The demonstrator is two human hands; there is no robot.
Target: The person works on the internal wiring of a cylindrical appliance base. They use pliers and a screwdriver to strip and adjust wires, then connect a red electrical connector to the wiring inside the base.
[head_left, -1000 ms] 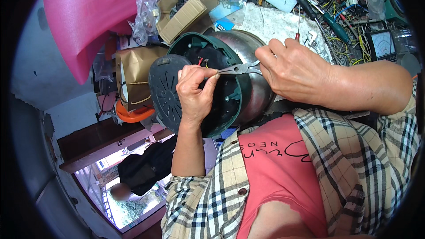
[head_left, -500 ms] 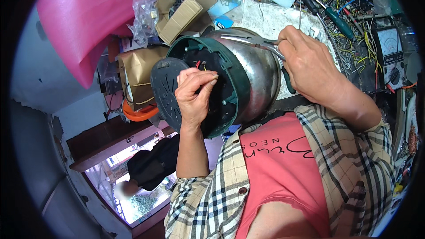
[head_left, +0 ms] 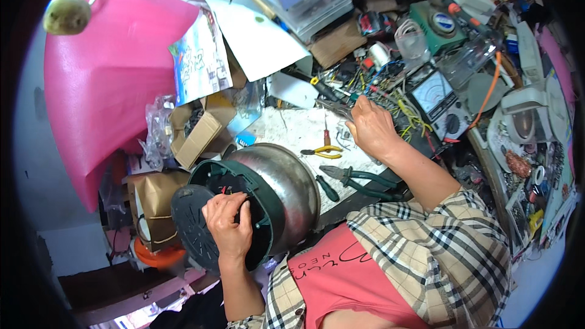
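A silver metal pot (head_left: pixel 292 186) lies on its side at the bench edge, its dark green base ring (head_left: pixel 268 207) facing left. A dark slotted round cover (head_left: pixel 192 222) sits off the opening, beside the ring. My left hand (head_left: pixel 230 225) is at that opening, thumb and fingers pinched together near a short red wire (head_left: pixel 224 190); what they pinch is too small to make out. Farther right, my right hand (head_left: pixel 375 129) grips silver long-nose pliers (head_left: pixel 336 108) over the bench clutter, the jaws pointing left. The pliers' handles are mostly hidden in the fist.
On the pale bench cloth lie yellow-handled pliers (head_left: pixel 323 152), green-handled pliers (head_left: pixel 356 178), a screwdriver (head_left: pixel 327 137) and a dark green handle (head_left: pixel 328 189). A multimeter (head_left: pixel 436 100) and tangled wires stand right. Cardboard box (head_left: pixel 201 131), paper bag (head_left: pixel 159 201) and pink sheet (head_left: pixel 122 61) are left.
My view has swung toward the right of the bench. My right hand has carried the long-nose pliers from above the pot to the clutter at the back. My left hand stays at the base.
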